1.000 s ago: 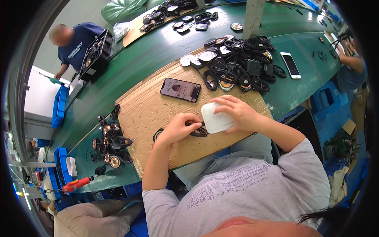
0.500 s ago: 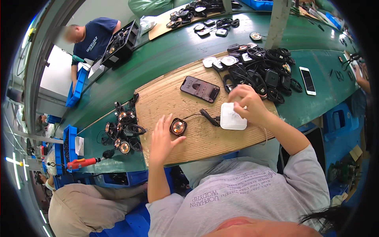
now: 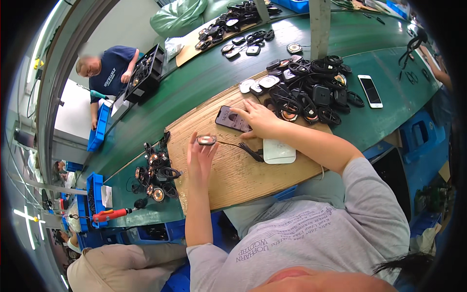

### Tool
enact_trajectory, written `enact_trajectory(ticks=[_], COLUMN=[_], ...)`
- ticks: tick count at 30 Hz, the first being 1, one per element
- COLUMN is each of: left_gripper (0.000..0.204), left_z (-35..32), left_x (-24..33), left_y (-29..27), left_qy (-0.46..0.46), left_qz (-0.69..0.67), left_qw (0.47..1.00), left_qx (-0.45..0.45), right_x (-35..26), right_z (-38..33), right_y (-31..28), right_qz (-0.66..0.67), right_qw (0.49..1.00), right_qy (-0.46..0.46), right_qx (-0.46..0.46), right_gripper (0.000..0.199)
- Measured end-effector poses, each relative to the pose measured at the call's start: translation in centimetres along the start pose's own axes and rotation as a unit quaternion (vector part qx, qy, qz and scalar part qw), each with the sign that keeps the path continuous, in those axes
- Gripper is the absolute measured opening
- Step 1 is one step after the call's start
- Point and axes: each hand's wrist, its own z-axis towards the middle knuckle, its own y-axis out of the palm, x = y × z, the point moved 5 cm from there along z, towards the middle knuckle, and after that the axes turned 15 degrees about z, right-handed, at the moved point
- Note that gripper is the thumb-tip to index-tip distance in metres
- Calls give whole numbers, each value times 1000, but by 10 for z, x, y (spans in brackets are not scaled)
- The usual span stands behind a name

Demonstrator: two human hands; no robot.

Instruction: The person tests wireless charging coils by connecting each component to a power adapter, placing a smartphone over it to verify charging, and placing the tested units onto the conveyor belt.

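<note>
My left hand [image 3: 200,158] holds a small round charging disc [image 3: 206,140] tilted up above the cardboard, its copper coil side partly showing. A black cable [image 3: 249,152] runs from the disc, bunches up and reaches the white square power adapter [image 3: 279,152]. My right hand [image 3: 260,120] is over the right end of a black smartphone [image 3: 228,118] with a lit screen. Its fingers lie near the far edge and the thumb by the near edge, gripping it. The phone rests on the cardboard sheet [image 3: 228,185]; its right end is hidden by the hand.
Black cabled chargers [image 3: 316,90] are heaped at the far right, beside a white phone [image 3: 370,91]. More coil discs [image 3: 154,170] lie left of the cardboard, near a red electric screwdriver [image 3: 111,214]. Across the green bench, a co-worker [image 3: 112,73] stands by a black crate [image 3: 146,73].
My left hand has picked up the coil disc from the cardboard and raised it. My right hand has moved left from above the white adapter onto the black smartphone. The view has shifted slightly.
</note>
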Motion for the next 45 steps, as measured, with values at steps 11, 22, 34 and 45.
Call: enact_trajectory(ticks=[11, 22, 34, 45], left_gripper=[37, 39, 38, 43], left_z=[62, 52, 61, 59], left_x=[-46, -42, -59, -57], left_y=[9, 9, 7, 22], left_qy=[-65, -103, -135, -159], left_qz=[-202, -189, -278, -271], left_qw=[971, 974, 946, 940], left_qx=[-107, -71, -93, -135], right_x=[-1, -38, 28, 274], right_z=[7, 32, 110, 234], right_y=[-10, 6, 5, 0], right_qz=[98, 198, 69, -377], right_qw=[989, 972, 979, 915], right_qy=[105, -40, -19, 58], right_qx=[-45, -123, -189, -134], right_gripper=[73, 73, 61, 47])
